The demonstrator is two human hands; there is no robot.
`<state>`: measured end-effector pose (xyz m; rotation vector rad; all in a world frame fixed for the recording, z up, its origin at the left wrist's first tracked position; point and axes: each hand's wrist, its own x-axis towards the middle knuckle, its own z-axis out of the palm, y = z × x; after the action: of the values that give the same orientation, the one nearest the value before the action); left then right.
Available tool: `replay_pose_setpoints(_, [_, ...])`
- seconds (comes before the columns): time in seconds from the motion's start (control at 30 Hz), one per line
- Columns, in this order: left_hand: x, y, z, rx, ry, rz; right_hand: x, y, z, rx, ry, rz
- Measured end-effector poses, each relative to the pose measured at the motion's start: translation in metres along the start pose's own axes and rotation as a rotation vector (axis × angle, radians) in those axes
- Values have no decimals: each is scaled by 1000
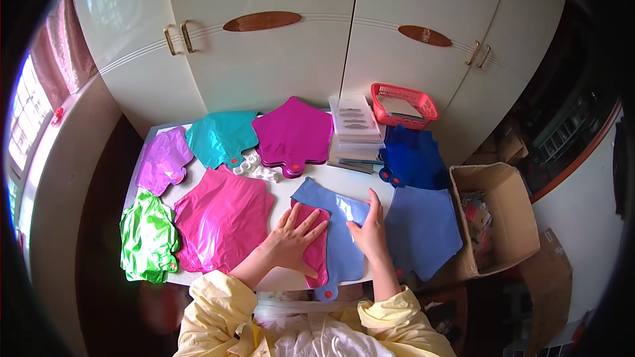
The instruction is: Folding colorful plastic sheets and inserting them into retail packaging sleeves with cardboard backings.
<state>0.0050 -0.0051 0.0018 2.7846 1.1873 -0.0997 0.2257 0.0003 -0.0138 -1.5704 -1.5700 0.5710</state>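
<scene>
Under the flat, spread fingers of the left hand [291, 238] lies a folded pink foil balloon [316, 248] on a light blue one [340, 231] — press outward evenly; the right hand [370, 233], fingers together, steadies it beyond.

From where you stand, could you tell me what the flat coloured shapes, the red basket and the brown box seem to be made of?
Shapes, such as the green one: probably foil or thin plastic film, glossy, crinkled, with bright glints. Basket: likely moulded plastic, an open lattice. Box: corrugated cardboard, matte brown, flaps open.
</scene>
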Motion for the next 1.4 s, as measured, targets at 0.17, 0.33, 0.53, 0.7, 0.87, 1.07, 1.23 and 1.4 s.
replay_pose_setpoints(0.17, [9, 0, 3, -29, 36, -47, 12, 2, 11, -102, 84, -66])
replay_pose_setpoints(0.33, [9, 2, 0, -44, 5, -64, 0, 0, 3, -159, 0, 114])
replay_pose_setpoints(0.53, [9, 1, -1, -60, 5, -70, -19, -18, -16, -381, -307, 121])
replay_pose_setpoints(0.7, [10, -1, 2, -51, 3, -58, -54, -29, 9, -340, -134, -250])
replay_pose_setpoints(0.87, [12, -4, 8, -30, -48, -62, -65, -32, 37, -483, -150, -353])
replay_pose_setpoints(1.07, [12, -4, 0, -57, -96, -42, -63, -25, 51, -625, -182, -370])
replay_pose_setpoints(1.23, [16, -17, -4, -261, -57, -91, -64, -24, 57, -697, -136, -368])
replay_pose_setpoints(1.4, [25, -21, 0, -523, 354, -324, -64, -29, 56, -745, -129, -378])
